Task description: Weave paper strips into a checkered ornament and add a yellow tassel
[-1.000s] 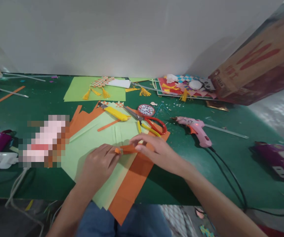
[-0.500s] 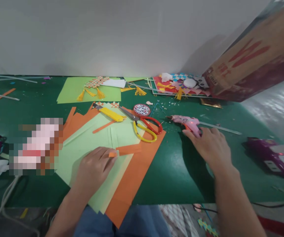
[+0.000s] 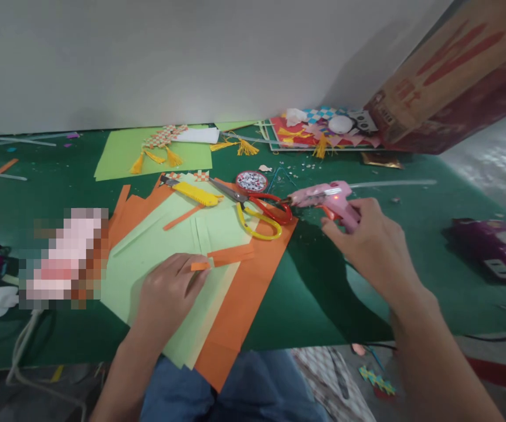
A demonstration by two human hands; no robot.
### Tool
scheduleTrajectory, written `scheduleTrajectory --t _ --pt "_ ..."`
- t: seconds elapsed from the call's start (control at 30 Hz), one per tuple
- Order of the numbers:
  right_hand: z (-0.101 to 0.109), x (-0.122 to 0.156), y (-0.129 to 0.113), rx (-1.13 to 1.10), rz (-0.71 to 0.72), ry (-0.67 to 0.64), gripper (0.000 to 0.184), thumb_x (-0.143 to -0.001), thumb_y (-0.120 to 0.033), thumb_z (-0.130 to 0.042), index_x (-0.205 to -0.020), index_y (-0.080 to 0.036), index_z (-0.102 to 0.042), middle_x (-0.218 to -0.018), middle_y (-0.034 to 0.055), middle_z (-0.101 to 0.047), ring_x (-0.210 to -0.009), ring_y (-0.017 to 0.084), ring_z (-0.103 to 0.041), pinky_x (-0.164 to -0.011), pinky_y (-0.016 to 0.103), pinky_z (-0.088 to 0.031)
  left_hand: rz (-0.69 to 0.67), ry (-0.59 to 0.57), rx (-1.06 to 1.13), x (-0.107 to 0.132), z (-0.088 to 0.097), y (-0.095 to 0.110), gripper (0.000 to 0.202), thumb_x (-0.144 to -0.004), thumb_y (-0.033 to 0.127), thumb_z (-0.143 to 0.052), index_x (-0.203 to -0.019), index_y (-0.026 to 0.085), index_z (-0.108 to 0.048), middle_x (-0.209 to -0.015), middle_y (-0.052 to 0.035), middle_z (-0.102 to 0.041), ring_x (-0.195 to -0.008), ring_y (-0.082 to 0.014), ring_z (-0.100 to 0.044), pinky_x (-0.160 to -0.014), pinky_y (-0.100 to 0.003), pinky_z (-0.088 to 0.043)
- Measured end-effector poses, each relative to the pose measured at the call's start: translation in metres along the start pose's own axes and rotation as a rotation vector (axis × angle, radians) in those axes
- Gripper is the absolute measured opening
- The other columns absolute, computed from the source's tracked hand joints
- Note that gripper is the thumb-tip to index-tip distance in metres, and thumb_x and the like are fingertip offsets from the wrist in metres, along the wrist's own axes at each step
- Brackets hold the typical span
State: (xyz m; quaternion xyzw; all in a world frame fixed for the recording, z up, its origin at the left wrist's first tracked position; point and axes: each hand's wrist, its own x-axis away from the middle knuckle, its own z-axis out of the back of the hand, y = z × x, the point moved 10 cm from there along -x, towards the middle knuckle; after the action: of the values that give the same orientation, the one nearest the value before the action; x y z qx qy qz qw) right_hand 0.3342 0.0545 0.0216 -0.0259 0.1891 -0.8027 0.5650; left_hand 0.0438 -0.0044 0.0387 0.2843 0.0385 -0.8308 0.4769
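left hand [image 3: 171, 293] pins orange strip [image 3: 224, 258] flat on green paper [image 3: 156, 252]; fingers pressed down | right hand [image 3: 367, 240] closed around pink glue gun [image 3: 327, 198], lifted, nozzle toward strip | no glue visible on strip; gluing looks undone

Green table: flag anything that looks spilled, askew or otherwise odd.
Small white bits lie scattered on the green table beyond the scissors, like a spill. The large cardboard box at the far right leans steeply. The right hand holds the pink glue gun; the left hand pins an orange strip.
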Motion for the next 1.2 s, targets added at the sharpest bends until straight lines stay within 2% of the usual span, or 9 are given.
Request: scheduleTrajectory --t 0.1,0.2,0.33,0.47,0.63,0.83,1.2 --pt "-0.006 0.020 -0.032 -0.026 0.179 -0.022 0.031 -0.072 -0.042 -0.058 -0.094 -0.021 -0.050 -0.074 0.0050 -0.061 -0.060 0.021 -0.055 -0.054 0.029 -0.035 0.003 -0.016 -0.007 0.001 -0.002 -0.001 0.016 -0.091 0.023 -0.050 -0.088 0.016 -0.064 -0.084 -0.0048 -0.073 -0.078 -0.0172 -0.069 -0.068 -0.027 -0.055" --pt "-0.011 0.042 -0.064 -0.042 0.395 -0.006 0.025 -0.077 -0.041 -0.053 -0.092 -0.021 -0.050 -0.079 0.0068 -0.063 -0.064 0.021 -0.059 -0.052 0.028 -0.037 0.006 -0.012 -0.016 0.002 -0.002 -0.001 0.017 -0.092 0.024 -0.050 -0.087 0.017 -0.065 -0.084 -0.0043 -0.073 -0.078 -0.0180 -0.069 -0.067 -0.028 -0.055" --pt "-0.019 0.059 -0.086 -0.014 0.516 -0.034 0.018 -0.080 -0.036 -0.050 -0.090 -0.021 -0.049 -0.081 0.0076 -0.065 -0.068 0.022 -0.062 -0.053 0.029 -0.040 0.013 -0.007 -0.020 0.002 -0.002 -0.002 0.019 -0.092 0.025 -0.048 -0.088 0.018 -0.065 -0.083 -0.0036 -0.073 -0.078 -0.0180 -0.070 -0.065 -0.028 -0.055" --pt "-0.025 0.066 -0.097 0.006 0.567 -0.065 0.015 -0.081 -0.034 -0.049 -0.089 -0.021 -0.049 -0.078 0.0071 -0.065 -0.064 0.021 -0.061 -0.053 0.029 -0.041 0.009 -0.011 -0.006 0.002 -0.002 -0.002 0.017 -0.092 0.024 -0.049 -0.090 0.017 -0.064 -0.084 -0.0038 -0.073 -0.078 -0.0181 -0.070 -0.064 -0.028 -0.054" --pt "-0.024 0.068 -0.103 0.030 0.595 -0.037 0.017 -0.081 -0.031 -0.048 -0.093 -0.018 -0.050 -0.074 0.0068 -0.064 -0.061 0.020 -0.061 -0.051 0.028 -0.039 0.008 -0.014 0.001 0.002 -0.002 -0.002 0.015 -0.092 0.024 -0.050 -0.090 0.017 -0.063 -0.086 -0.0039 -0.073 -0.079 -0.0178 -0.069 -0.066 -0.027 -0.054" --pt "-0.023 0.069 -0.107 0.043 0.618 -0.064 0.008 -0.081 -0.028 -0.047 -0.084 -0.021 -0.048 -0.074 0.0058 -0.063 -0.061 0.019 -0.060 -0.050 0.027 -0.035 0.006 -0.036 -0.005 0.002 -0.005 -0.002 0.015 -0.092 0.024 -0.050 -0.091 0.018 -0.064 -0.085 -0.0032 -0.073 -0.079 -0.0181 -0.069 -0.065 -0.028 -0.054" --pt "-0.017 0.070 -0.108 0.063 0.627 -0.026 0.010 -0.081 -0.023 -0.045 -0.088 -0.020 -0.050 -0.074 0.0044 -0.061 -0.063 0.018 -0.059 -0.050 0.026 -0.034 0.036 -0.035 0.006 0.002 -0.004 -0.004 0.021 -0.092 0.026 -0.048 -0.090 0.018 -0.067 -0.087 -0.0043 -0.073 -0.081 -0.0175 -0.070 -0.069 -0.027 -0.055"
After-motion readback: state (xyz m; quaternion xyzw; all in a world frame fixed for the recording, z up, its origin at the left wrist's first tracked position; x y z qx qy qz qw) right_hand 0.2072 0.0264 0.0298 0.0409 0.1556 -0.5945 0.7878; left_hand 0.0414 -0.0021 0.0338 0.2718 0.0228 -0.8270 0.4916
